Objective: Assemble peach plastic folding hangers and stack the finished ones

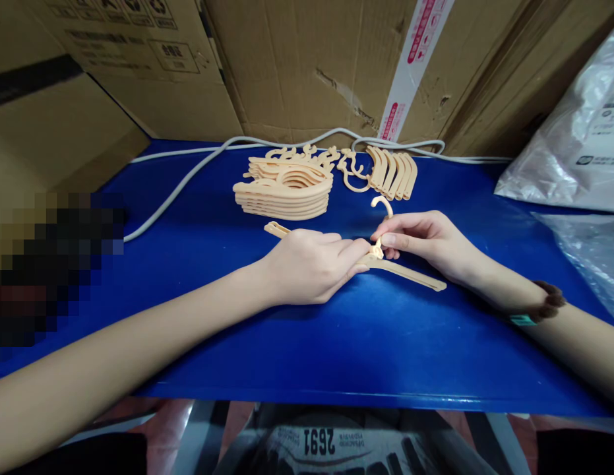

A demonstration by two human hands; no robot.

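Observation:
My left hand (319,264) is closed around the middle of a beige plastic hanger arm piece (410,274), which sticks out on both sides of it. My right hand (418,241) pinches a beige hanger hook (383,204) between thumb and fingers. The hook's lower end meets the arm piece at the left fingertips; whether the two are joined I cannot tell. Behind the hands lies a stack of beige hanger arms (281,198). Loose hooks (353,175) lie near it, and a row of curved arm pieces (393,173) sits to their right.
A blue table (336,356) lies under everything. Cardboard boxes (307,66) stand along its back edge, with a white cable (188,181) running in front of them. On the right are a white plastic bag (568,145) and clear plastic wrap (588,257).

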